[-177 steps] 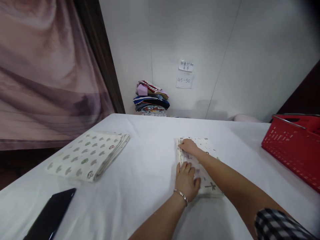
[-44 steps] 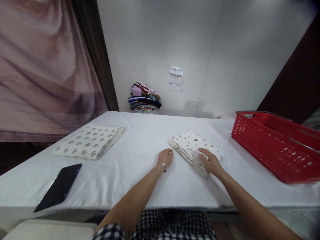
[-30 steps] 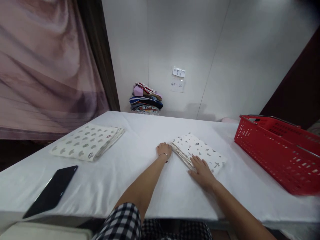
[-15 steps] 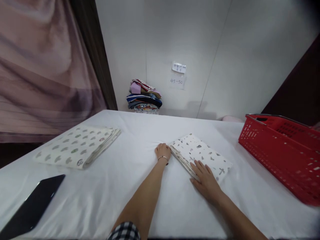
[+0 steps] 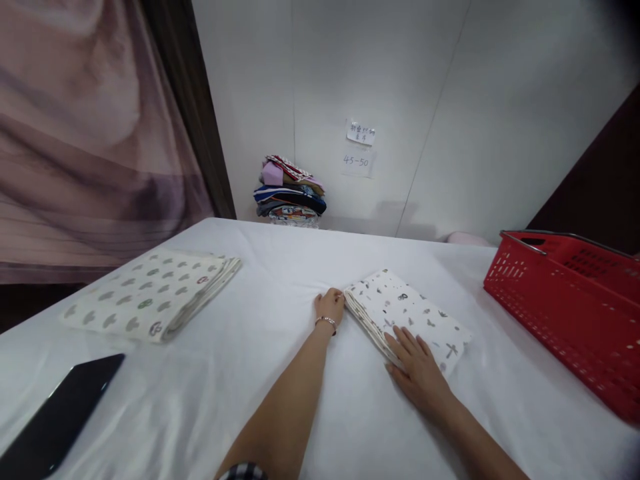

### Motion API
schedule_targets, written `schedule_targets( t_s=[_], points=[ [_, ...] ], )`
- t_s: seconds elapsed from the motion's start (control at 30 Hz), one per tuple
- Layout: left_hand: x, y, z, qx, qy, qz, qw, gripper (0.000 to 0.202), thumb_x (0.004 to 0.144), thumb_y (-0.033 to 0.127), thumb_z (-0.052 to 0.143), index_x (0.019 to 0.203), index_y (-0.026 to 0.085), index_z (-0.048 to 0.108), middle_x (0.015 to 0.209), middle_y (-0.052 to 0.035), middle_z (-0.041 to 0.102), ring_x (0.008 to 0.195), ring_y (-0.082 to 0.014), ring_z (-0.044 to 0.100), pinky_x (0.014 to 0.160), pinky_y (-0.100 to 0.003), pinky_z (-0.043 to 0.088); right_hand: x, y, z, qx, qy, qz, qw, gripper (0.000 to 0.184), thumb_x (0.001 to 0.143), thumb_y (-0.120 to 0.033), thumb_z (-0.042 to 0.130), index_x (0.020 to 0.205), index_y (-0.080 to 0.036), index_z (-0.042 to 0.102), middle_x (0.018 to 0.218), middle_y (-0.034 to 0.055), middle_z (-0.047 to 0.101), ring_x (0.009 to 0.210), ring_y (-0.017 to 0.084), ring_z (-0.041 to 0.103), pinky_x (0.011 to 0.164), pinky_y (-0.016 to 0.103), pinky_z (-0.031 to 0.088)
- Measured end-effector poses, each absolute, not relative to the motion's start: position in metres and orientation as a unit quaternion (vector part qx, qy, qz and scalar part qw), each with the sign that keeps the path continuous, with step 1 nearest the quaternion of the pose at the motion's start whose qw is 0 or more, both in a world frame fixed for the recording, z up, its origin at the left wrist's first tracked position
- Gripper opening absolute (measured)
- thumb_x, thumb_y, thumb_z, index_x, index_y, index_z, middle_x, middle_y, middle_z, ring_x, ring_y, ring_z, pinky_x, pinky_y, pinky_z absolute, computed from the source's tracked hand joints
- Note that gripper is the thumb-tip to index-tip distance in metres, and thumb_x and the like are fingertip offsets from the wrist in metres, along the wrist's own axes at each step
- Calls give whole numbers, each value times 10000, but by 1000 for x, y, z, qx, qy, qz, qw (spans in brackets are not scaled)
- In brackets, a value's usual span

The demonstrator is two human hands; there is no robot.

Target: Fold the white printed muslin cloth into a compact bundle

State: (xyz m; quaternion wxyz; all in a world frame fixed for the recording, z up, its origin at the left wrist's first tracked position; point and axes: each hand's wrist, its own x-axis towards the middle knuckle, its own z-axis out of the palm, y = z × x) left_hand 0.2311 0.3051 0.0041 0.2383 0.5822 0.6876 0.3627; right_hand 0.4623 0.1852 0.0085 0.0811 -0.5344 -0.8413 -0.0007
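A folded white cloth (image 5: 407, 307) with small grey and brown prints lies turned at an angle in the middle right of the table. My left hand (image 5: 330, 308), a bracelet at its wrist, is closed with curled fingers at the cloth's left corner; its fingertips are partly hidden. Flat on the near edge of the same cloth rests my right hand (image 5: 417, 370), fingers stretched out and slightly spread. Over on the left lies another folded cloth (image 5: 157, 290), cream with grey mushroom-like shapes, away from both hands.
A red plastic basket (image 5: 570, 320) stands at the right. The white table cover (image 5: 280, 260) is wrinkled near my left hand. At the near left lies a dark flat device (image 5: 63, 413). Stacked folded fabrics (image 5: 290, 190) stand beyond the far edge, against the wall below paper signs (image 5: 359, 148).
The view has shifted slightly, so the basket and patterned cloth sit a little farther right. Both hands keep their places at the cloth.
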Motion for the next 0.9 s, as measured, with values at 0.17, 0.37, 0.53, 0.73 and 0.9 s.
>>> schedule_targets(
  t_s=[0.17,0.37,0.53,0.73,0.9],
  points=[
    [231,308,4,569,681,381,259,227,851,274,387,972,270,579,836,36,697,939,-123,591,1048,-375,167,463,186,5,-534,-842,-15,80,544,878,-411,348,1398,-281,252,1464,23,209,1343,226,147,1065,464,165],
    [232,311,8,555,691,373,274,285,844,438,404,929,271,618,823,19,696,941,-149,593,1050,-382,163,463,186,4,-532,-843,-24,80,541,885,-415,331,1400,-273,249,1463,24,209,1344,226,142,1064,468,173],
    [232,313,15,543,705,361,280,242,838,372,423,909,263,628,846,15,696,925,-144,597,1037,-357,191,463,185,4,-532,-843,-28,79,526,886,-399,338,1394,-286,259,1461,22,214,1343,223,147,1062,470,184],
    [232,314,18,529,724,349,272,178,813,297,462,910,240,601,815,4,695,911,-150,601,991,-334,252,464,185,3,-531,-844,-25,76,495,889,-280,322,1382,-293,289,1460,18,218,1345,212,140,1065,467,178],
    [233,315,15,534,722,357,258,123,811,285,463,805,242,578,739,21,684,834,-147,611,985,-344,247,463,184,6,-532,-843,-23,72,499,882,-262,324,1380,-295,294,1462,20,212,1344,224,141,1058,485,184]
  ],
)
